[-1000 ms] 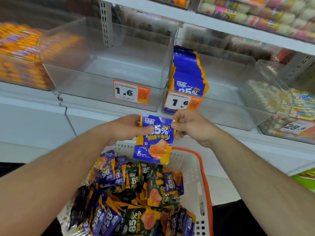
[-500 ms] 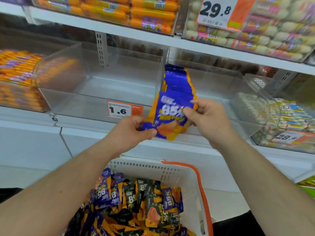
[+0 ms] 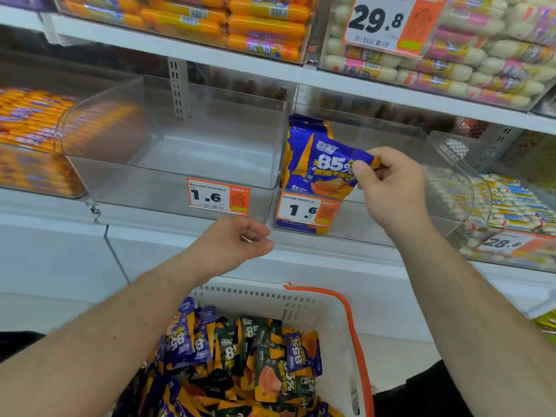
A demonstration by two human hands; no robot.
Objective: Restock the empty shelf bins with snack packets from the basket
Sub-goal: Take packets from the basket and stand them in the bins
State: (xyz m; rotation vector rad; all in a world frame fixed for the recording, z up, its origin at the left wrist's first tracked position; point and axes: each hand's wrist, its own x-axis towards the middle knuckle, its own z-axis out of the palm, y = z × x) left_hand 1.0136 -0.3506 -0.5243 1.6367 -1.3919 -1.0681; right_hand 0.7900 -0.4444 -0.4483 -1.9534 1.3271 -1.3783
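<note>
Right hand (image 3: 391,188): I pinch a blue packet (image 3: 325,167) by its top right corner, thumb in front.
Packet: front of the row in the clear bin (image 3: 391,224).
Left hand (image 3: 231,245): loosely curled, holds nothing, above the basket (image 3: 331,314).

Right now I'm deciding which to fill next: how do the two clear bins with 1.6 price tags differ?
The left bin holds nothing; the right bin has blue packets standing along its left wall. The right hand pinches a blue packet at the right bin; no hand is at the left bin. Both are clear plastic.
</note>
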